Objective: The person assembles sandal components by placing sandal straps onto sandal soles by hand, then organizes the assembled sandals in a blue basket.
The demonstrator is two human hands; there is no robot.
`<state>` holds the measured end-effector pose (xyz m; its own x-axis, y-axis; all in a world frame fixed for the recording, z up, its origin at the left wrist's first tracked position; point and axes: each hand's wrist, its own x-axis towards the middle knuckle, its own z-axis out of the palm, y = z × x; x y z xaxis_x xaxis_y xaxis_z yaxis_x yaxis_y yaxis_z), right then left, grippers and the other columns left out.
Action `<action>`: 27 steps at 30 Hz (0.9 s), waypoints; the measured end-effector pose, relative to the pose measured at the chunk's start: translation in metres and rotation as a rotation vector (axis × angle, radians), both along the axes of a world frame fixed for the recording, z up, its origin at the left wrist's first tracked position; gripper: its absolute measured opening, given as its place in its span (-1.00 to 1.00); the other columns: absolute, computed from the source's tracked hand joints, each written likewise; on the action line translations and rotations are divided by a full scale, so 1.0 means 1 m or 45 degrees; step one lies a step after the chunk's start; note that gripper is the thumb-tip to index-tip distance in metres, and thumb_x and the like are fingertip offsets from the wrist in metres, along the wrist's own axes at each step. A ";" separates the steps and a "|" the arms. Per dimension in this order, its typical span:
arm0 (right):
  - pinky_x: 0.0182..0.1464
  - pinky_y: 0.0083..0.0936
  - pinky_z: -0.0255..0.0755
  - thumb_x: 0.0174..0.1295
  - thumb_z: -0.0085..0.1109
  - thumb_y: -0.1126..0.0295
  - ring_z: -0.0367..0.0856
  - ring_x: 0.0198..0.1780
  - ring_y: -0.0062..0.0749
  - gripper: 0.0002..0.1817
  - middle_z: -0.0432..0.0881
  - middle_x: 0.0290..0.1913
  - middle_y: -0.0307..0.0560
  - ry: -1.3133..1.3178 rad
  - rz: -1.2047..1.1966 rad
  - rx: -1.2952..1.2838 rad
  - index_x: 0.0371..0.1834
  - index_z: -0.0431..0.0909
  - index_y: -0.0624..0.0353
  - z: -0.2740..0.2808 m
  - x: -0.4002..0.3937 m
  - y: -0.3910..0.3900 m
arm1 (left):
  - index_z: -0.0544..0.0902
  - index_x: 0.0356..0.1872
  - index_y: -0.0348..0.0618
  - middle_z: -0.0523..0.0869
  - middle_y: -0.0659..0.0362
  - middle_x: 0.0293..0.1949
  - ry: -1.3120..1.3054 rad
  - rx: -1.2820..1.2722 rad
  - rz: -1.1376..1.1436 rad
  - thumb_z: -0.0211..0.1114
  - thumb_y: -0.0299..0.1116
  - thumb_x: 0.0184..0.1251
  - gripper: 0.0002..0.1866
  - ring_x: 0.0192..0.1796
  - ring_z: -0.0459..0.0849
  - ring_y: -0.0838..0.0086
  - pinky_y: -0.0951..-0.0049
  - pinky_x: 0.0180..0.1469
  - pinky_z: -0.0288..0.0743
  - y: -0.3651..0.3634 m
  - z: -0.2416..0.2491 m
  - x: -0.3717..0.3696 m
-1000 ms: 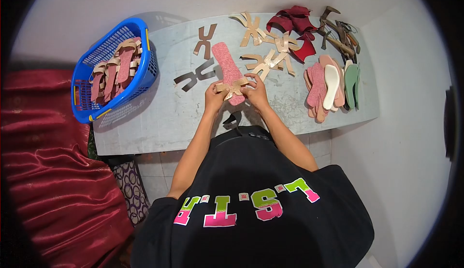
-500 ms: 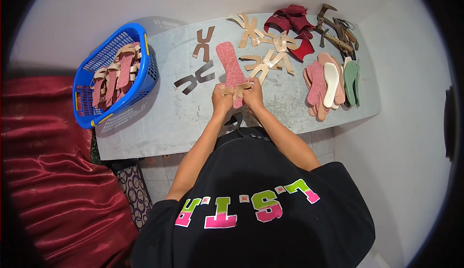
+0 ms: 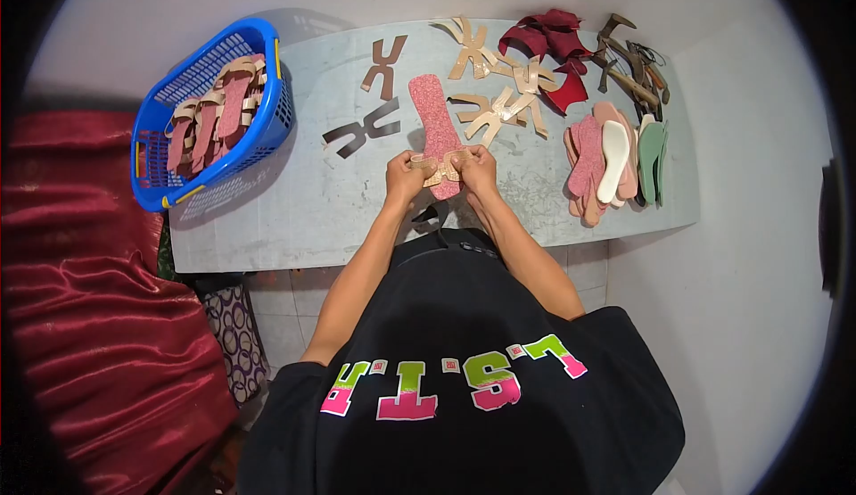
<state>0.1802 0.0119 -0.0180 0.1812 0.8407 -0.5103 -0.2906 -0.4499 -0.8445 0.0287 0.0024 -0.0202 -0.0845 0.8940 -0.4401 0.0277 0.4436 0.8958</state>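
A speckled pink shoe sole [image 3: 432, 116] points away from me over the table's near middle. Across its near end lies a beige sandal strap [image 3: 443, 170]. My left hand [image 3: 407, 177] is closed on the strap's left side, with the thumb on top. On the right side, my right hand [image 3: 474, 170] pinches the same strap. Whether the fingers also grip the sole beneath is hidden. Beyond the hands lie a black cut strap piece [image 3: 364, 129], a brown one [image 3: 383, 68] and several beige strap pieces [image 3: 490, 119].
A blue basket [image 3: 270, 129] of pink-soled sandals stands at the table's left end. On the right are stacked pink soles [image 3: 585, 160], a white sole [image 3: 615, 150] and green soles [image 3: 652, 160]. Dark red pieces [image 3: 563, 94] and a hammer [image 3: 615, 24] lie at the back right.
The strap lies flatter and wider across the sole, its middle now more visible. Both hands remain on its ends, slightly farther apart. The whole view has shifted a little.
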 end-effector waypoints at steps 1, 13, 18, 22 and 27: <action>-0.26 -0.52 0.58 0.18 0.22 0.71 0.68 -0.29 -0.41 -0.73 0.68 -0.25 0.04 -0.002 0.009 -0.004 -0.08 0.43 0.37 0.005 0.001 0.000 | 0.61 -0.18 -0.38 0.74 0.06 -0.28 -0.002 -0.004 0.009 0.37 -0.65 0.17 -0.80 -0.31 0.72 0.45 0.47 -0.26 0.61 -0.001 0.005 0.001; -0.30 -0.56 0.55 0.18 0.21 0.71 0.66 -0.34 -0.46 -0.78 0.68 -0.30 0.00 0.057 0.092 0.053 -0.13 0.45 0.34 -0.005 0.022 -0.002 | 0.65 -0.17 -0.38 0.73 0.13 -0.32 -0.388 -0.093 0.193 0.42 -0.45 0.25 -0.78 -0.34 0.71 0.52 0.50 -0.30 0.61 -0.018 0.019 0.017; -0.22 -0.53 0.60 0.16 0.24 0.70 0.69 -0.26 -0.42 -0.73 0.68 -0.23 0.02 0.197 0.241 -0.006 -0.09 0.44 0.35 -0.001 0.040 -0.007 | 0.65 -0.25 -0.35 0.72 0.14 -0.38 -0.049 0.045 0.238 0.40 -0.48 0.25 -0.85 -0.40 0.69 0.53 0.48 -0.37 0.60 -0.022 0.000 0.032; -0.11 -0.48 0.64 0.12 0.25 0.72 0.71 -0.19 -0.36 -0.51 0.67 -0.13 0.08 0.381 0.439 0.037 0.12 0.33 0.31 0.034 0.056 -0.013 | 0.64 -0.28 -0.33 0.72 0.13 -0.39 0.001 0.094 0.319 0.39 -0.52 0.24 -0.88 -0.39 0.69 0.53 0.50 -0.36 0.60 -0.025 0.006 0.036; -0.16 -0.43 0.67 0.05 0.20 0.81 0.71 -0.17 -0.29 -0.39 0.66 -0.11 0.13 0.288 0.391 0.080 0.18 0.24 0.24 0.016 0.057 -0.014 | 0.64 -0.23 -0.33 0.73 0.12 -0.36 -0.181 0.190 0.316 0.40 -0.50 0.25 -0.85 -0.38 0.70 0.53 0.51 -0.32 0.62 -0.032 0.009 0.047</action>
<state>0.2368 -0.0025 -0.0015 -0.1951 0.8693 -0.4541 -0.3322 -0.4942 -0.8034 0.0758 -0.0299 -0.0116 -0.2551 0.9092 -0.3289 -0.1948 0.2849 0.9386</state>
